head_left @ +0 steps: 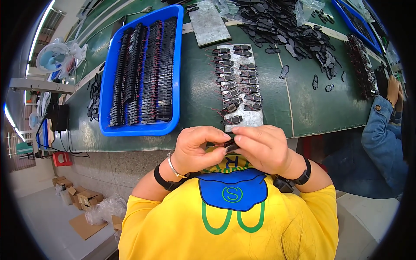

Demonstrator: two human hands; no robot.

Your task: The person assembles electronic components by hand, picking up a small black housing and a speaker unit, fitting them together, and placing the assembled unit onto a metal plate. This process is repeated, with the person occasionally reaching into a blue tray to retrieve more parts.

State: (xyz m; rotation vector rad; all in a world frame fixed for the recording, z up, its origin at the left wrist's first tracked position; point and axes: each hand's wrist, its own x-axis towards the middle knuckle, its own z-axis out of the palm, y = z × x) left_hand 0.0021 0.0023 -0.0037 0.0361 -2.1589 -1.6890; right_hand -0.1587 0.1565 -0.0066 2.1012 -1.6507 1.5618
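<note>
My left hand and my right hand meet close to my chest, at the table's near edge. Between their fingertips they pinch a small black part, mostly covered by the fingers. Just beyond the hands lies a grey metal plate. Two columns of small black modules with thin dark red wires rest on it. On the left stands a blue tray, packed with upright rows of similar black parts.
Loose flat black pieces are heaped at the back right. A second metal plate lies behind the first. A co-worker's denim sleeve is at the right, beside another row of modules. A small fan stands at far left.
</note>
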